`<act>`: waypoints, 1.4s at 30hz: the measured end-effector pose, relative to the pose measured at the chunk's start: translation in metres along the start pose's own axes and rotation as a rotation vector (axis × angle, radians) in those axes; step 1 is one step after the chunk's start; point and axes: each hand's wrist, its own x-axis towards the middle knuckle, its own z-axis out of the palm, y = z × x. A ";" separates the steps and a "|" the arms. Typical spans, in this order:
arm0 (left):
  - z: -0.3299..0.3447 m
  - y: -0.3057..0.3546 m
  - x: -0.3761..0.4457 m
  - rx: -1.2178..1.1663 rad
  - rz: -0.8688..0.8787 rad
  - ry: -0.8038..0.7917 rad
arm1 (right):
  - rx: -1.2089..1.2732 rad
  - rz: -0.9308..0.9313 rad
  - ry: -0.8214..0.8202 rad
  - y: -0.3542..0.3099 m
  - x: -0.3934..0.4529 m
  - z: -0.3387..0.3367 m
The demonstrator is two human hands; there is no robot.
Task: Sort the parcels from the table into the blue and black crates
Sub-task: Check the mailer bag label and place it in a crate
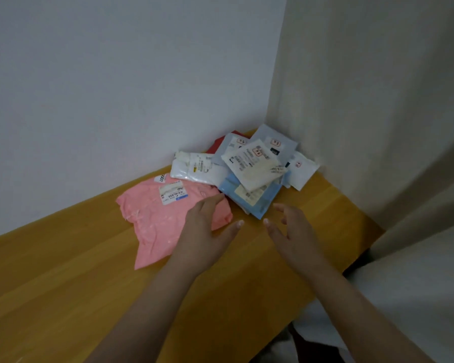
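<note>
A heap of parcels lies in the far corner of the wooden table (pixel 63 279). A pink parcel (pixel 152 218) with a white label lies nearest on the left. Beside it are a white parcel (pixel 197 169), a blue parcel (pixel 257 200), a cream parcel (pixel 252 163) on top, grey-blue ones (pixel 275 142) behind and a red one (pixel 216 145) mostly hidden. My left hand (pixel 207 231) hovers over the pink parcel's right edge, fingers spread and holding nothing. My right hand (pixel 291 229) is open just in front of the blue parcel, apart from it. No crate is in view.
A white wall runs behind the table and a cream curtain (pixel 364 113) hangs along its right end. The table's right edge drops off near the curtain, with white fabric (pixel 404 297) below it. Bare tabletop stretches to the left and front.
</note>
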 end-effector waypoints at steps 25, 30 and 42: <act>0.135 0.017 0.212 -0.116 -0.601 0.045 | 0.076 0.062 -0.338 0.127 0.305 0.000; 0.150 0.007 0.230 -0.253 -0.760 0.184 | 0.059 0.127 -0.417 0.137 0.308 0.008; 0.103 0.004 0.206 -0.056 -0.572 0.234 | 0.040 -0.006 -0.274 0.116 0.286 0.004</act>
